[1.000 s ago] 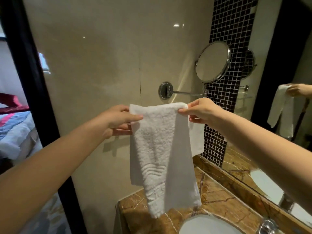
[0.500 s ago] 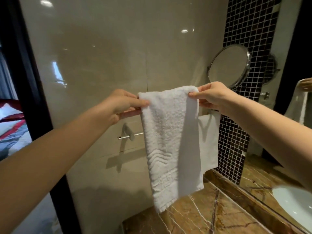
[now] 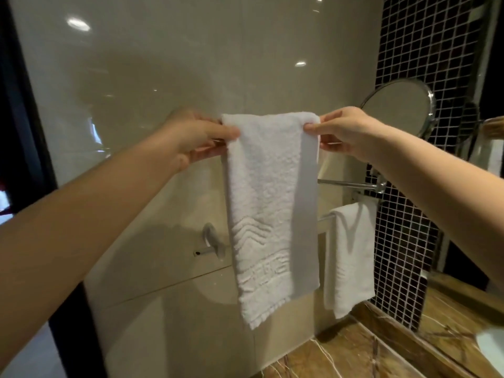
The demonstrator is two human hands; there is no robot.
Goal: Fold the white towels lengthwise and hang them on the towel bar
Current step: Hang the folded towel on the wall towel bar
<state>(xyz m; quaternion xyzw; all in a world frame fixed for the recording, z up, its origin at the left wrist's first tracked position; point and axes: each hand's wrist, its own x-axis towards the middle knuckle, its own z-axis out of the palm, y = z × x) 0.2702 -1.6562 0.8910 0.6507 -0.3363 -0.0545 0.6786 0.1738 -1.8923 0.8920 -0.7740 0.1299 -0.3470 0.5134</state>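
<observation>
A white towel (image 3: 267,208), folded lengthwise, hangs straight down in front of the beige wall. My left hand (image 3: 196,139) pinches its top left corner and my right hand (image 3: 346,133) pinches its top right corner. The chrome towel bar (image 3: 210,251) is fixed to the wall lower down, its left bracket showing beside the towel and most of its length hidden behind it. A second white towel (image 3: 350,257) hangs folded over the bar's right part.
A round swing-arm mirror (image 3: 398,105) juts from the black mosaic strip (image 3: 409,241) at the right. A brown marble counter (image 3: 354,356) lies below, with a white basin edge (image 3: 491,345) at the far right. A dark door frame (image 3: 24,132) borders the left.
The view has tilted upward and moved closer to the wall. Both hands keep their pinch on the towel's top corners, and the bar with the second towel now shows more fully.
</observation>
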